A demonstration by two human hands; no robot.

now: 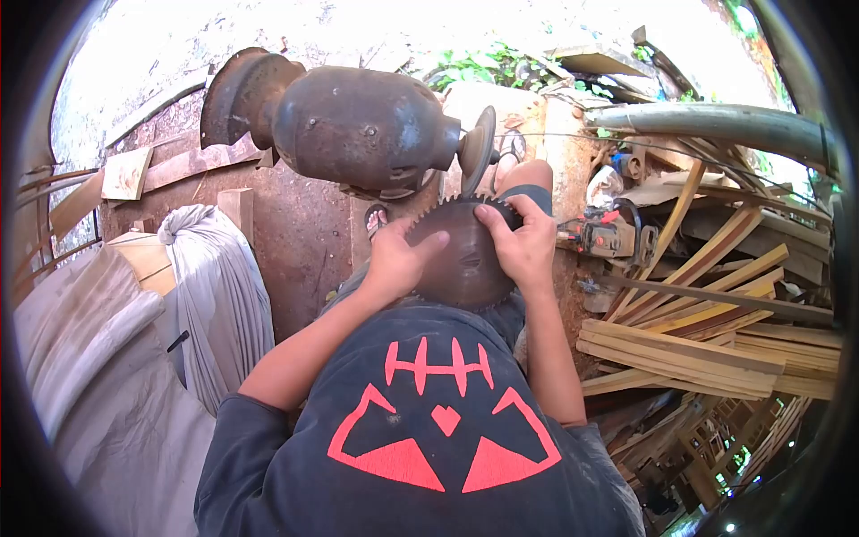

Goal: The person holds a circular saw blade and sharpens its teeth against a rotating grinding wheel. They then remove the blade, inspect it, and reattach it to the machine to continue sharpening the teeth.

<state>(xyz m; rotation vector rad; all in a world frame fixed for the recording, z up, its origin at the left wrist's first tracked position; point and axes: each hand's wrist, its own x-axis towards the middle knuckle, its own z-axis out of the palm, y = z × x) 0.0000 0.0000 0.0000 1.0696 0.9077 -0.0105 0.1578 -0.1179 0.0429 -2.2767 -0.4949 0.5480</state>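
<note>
Status: the circular saw blade (pixel 461 267) is being held loose in the centre of the frame, above the lap and free of any shaft. The disc-shaped wheel (pixel 479 148) is sitting on the end of the motor (pixel 358 125) in the upper part of the frame, near the blade's toothed upper edge but apparently not touching it. Teeth are lining that edge. Which teeth, if any, are finished and which are remaining cannot be determined; tooth condition is too small to read.

Left hand (pixel 394 264): approaching the blade from the lower left, palm turned inward. The thumb is lying across the blade face and the hand is closing partway around the left edge, its fingers mostly hidden, probably supporting the underside.

Right hand (pixel 530 246): gripping the upper right edge. The thumb is pressing on the face near the teeth; the fingers are curling at the rim, their tips being partly out of sight.

Both forearms are extending upward from the dark shirt (pixel 447 501), converging on the blade, elbows bending outward.
</note>
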